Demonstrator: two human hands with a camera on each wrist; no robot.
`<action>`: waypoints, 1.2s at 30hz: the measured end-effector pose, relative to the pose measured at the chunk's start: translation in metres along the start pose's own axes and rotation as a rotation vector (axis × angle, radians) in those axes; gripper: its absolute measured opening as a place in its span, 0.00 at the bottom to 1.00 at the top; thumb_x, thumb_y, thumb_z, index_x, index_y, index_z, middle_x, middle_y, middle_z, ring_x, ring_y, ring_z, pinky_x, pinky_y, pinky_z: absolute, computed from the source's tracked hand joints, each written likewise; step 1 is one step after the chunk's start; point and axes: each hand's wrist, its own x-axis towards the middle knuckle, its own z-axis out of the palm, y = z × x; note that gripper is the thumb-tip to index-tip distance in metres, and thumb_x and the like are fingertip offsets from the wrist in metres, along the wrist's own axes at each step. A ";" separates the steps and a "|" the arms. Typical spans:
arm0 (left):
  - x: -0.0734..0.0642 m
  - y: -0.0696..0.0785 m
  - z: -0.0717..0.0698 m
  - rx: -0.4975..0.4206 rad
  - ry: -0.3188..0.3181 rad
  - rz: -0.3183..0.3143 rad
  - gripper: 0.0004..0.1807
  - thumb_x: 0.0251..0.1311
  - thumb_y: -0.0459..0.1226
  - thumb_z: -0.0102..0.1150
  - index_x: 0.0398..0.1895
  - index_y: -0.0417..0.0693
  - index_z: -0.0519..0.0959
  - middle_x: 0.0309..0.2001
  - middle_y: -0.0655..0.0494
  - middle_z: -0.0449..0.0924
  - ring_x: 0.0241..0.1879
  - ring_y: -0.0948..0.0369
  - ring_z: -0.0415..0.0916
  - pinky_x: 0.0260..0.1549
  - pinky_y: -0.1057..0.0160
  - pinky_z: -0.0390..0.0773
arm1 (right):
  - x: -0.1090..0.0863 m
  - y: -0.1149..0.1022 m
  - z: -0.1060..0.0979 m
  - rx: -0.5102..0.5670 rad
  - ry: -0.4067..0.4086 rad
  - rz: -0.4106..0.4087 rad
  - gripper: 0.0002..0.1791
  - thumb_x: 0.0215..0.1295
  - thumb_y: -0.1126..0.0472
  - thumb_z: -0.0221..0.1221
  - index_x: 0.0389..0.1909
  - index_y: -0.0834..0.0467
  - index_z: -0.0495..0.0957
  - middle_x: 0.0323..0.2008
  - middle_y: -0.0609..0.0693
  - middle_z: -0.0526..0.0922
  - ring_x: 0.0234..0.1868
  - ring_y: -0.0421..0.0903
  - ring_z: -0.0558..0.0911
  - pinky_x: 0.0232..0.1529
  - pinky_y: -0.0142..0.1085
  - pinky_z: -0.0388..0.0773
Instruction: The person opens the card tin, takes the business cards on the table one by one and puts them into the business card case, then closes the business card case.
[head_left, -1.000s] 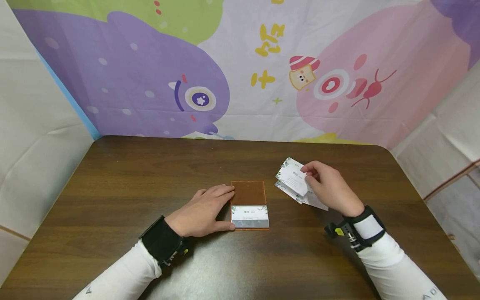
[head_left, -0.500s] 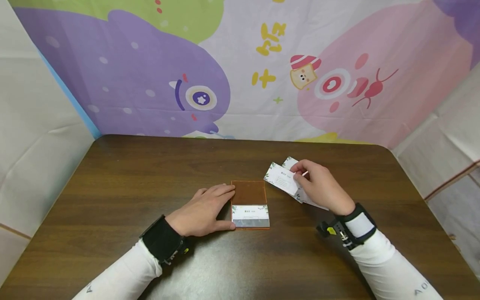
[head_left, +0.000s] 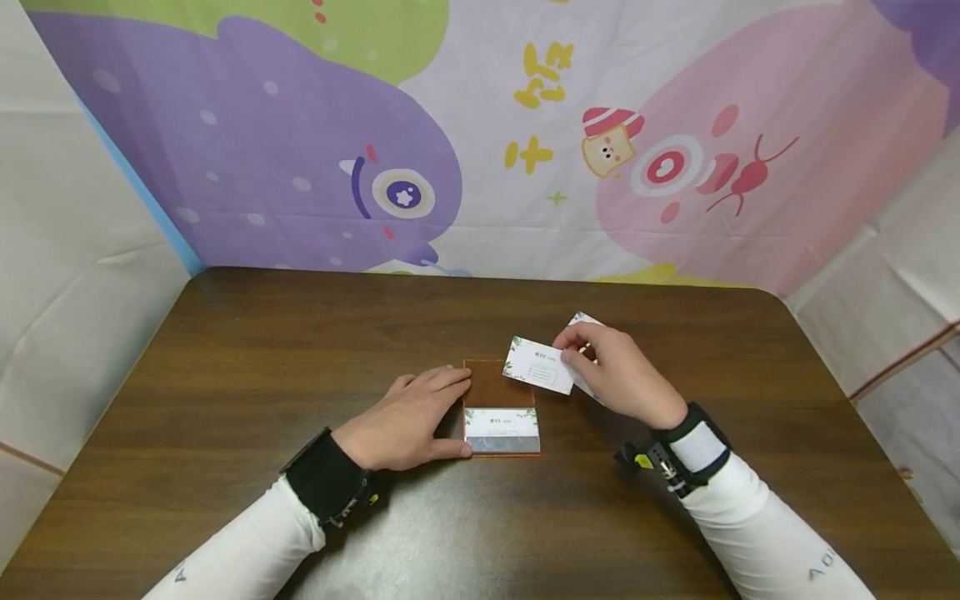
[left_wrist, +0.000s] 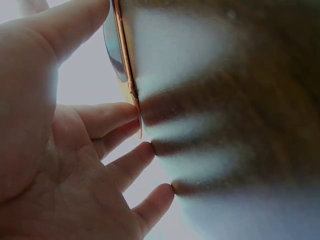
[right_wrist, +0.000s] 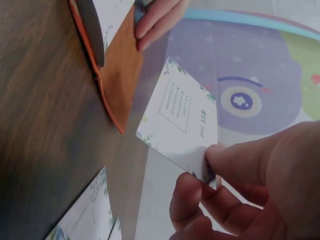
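A brown leather card holder [head_left: 495, 383] lies unfolded on the table, a printed business card [head_left: 501, 421] in its lower pocket. My left hand [head_left: 405, 425] rests at the holder's left side with fingers extended, thumb at the lower corner and fingertips at the upper part. Between thumb and fingers my right hand [head_left: 618, 375] pinches a white business card [right_wrist: 182, 112] with leaf-patterned corners. This card's left end overlaps the holder's upper flap in the head view. More loose business cards [right_wrist: 87, 210] lie on the table below the right hand, partly hidden by it.
The dark wooden table [head_left: 300, 325] runs back to a cartoon-printed cloth [head_left: 480, 242]. Pale sheeting [head_left: 82, 250] hangs on the left and right sides. Both wrists wear black straps with small cameras.
My right hand has lifted one card off the loose ones and moved it left toward the holder. The left hand and the holder stay in place.
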 end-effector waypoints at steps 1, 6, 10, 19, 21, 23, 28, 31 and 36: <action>0.000 0.000 0.000 0.001 0.000 0.000 0.50 0.68 0.60 0.68 0.81 0.39 0.64 0.81 0.46 0.59 0.81 0.46 0.54 0.71 0.36 0.61 | 0.000 -0.001 0.001 0.003 -0.003 -0.008 0.06 0.76 0.68 0.61 0.47 0.57 0.85 0.40 0.48 0.84 0.39 0.47 0.78 0.42 0.43 0.76; 0.000 -0.001 0.000 -0.003 0.000 0.000 0.50 0.68 0.59 0.68 0.81 0.38 0.64 0.81 0.46 0.59 0.81 0.46 0.54 0.71 0.36 0.61 | 0.002 -0.006 0.007 0.029 -0.025 -0.032 0.06 0.77 0.66 0.61 0.48 0.57 0.85 0.41 0.46 0.84 0.39 0.47 0.78 0.41 0.42 0.77; 0.000 -0.001 0.000 -0.008 0.002 -0.001 0.50 0.67 0.59 0.69 0.81 0.38 0.63 0.81 0.45 0.59 0.81 0.46 0.54 0.71 0.36 0.61 | 0.003 -0.010 0.012 0.027 -0.037 -0.055 0.06 0.77 0.66 0.61 0.48 0.56 0.85 0.41 0.46 0.85 0.38 0.46 0.78 0.40 0.42 0.77; 0.000 -0.001 0.000 -0.017 0.009 -0.002 0.51 0.67 0.59 0.70 0.81 0.37 0.63 0.81 0.45 0.60 0.80 0.45 0.55 0.70 0.36 0.62 | 0.006 -0.018 0.023 0.048 -0.071 -0.071 0.07 0.79 0.66 0.59 0.47 0.55 0.86 0.40 0.45 0.84 0.36 0.45 0.77 0.39 0.42 0.77; 0.000 -0.001 0.000 -0.017 0.008 -0.002 0.51 0.67 0.58 0.70 0.81 0.37 0.63 0.81 0.45 0.60 0.81 0.45 0.55 0.70 0.36 0.62 | 0.007 -0.020 0.025 0.053 -0.075 -0.071 0.08 0.79 0.66 0.59 0.47 0.54 0.86 0.40 0.45 0.84 0.36 0.44 0.78 0.39 0.42 0.77; 0.000 -0.001 0.000 -0.015 0.007 0.000 0.50 0.67 0.58 0.69 0.81 0.37 0.63 0.81 0.45 0.60 0.81 0.45 0.55 0.70 0.36 0.62 | 0.007 -0.021 0.027 0.058 -0.081 -0.071 0.08 0.79 0.66 0.59 0.47 0.54 0.86 0.41 0.45 0.84 0.37 0.44 0.78 0.40 0.42 0.77; 0.001 -0.001 0.000 -0.017 0.004 0.001 0.50 0.67 0.58 0.69 0.81 0.38 0.63 0.81 0.45 0.60 0.80 0.46 0.55 0.70 0.36 0.63 | 0.007 -0.024 0.031 0.057 -0.096 -0.068 0.08 0.79 0.65 0.59 0.47 0.54 0.86 0.42 0.45 0.85 0.38 0.44 0.78 0.42 0.41 0.78; 0.001 -0.001 0.000 -0.022 0.005 0.003 0.49 0.67 0.58 0.69 0.81 0.38 0.64 0.81 0.45 0.60 0.80 0.46 0.56 0.69 0.35 0.63 | 0.007 -0.025 0.034 0.060 -0.108 -0.066 0.08 0.79 0.65 0.58 0.47 0.54 0.86 0.42 0.45 0.85 0.38 0.44 0.79 0.42 0.41 0.78; 0.000 -0.002 0.000 -0.019 0.010 0.006 0.49 0.67 0.59 0.69 0.80 0.38 0.66 0.81 0.45 0.61 0.80 0.46 0.56 0.69 0.35 0.64 | 0.008 -0.025 0.037 0.068 -0.130 -0.056 0.08 0.80 0.65 0.57 0.47 0.54 0.85 0.42 0.45 0.84 0.38 0.43 0.78 0.42 0.41 0.77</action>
